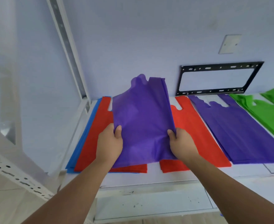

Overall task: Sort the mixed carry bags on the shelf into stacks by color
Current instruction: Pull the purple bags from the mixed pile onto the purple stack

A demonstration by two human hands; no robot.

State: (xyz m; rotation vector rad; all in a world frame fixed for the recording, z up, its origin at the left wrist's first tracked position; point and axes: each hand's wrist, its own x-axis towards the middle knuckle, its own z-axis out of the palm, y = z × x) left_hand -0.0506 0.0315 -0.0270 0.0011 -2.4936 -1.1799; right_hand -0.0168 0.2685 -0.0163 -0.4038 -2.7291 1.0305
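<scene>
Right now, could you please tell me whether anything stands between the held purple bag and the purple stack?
Nothing visible blocks it. The left hand and right hand hold the purple bag over the mixed pile; only the flat red stack lies between it and the purple stack on the right, probably low enough to pass over.

**Materials and Finish: Shelf and Bags**

The purple bag (142, 120) held up is thin matt cloth-like sheet, slightly translucent at its handles and creased where it is pinched. The red stack (194, 131), purple stack (239, 135), green stack (272, 113) and blue bags (82, 139) show the same matt, smooth finish. The shelf (149, 206) is white-painted, scuffed and speckled. The upright (65, 41) is painted perforated metal. The bracket (220, 67) is matt black metal. The wall (133, 38) is matt painted.
</scene>
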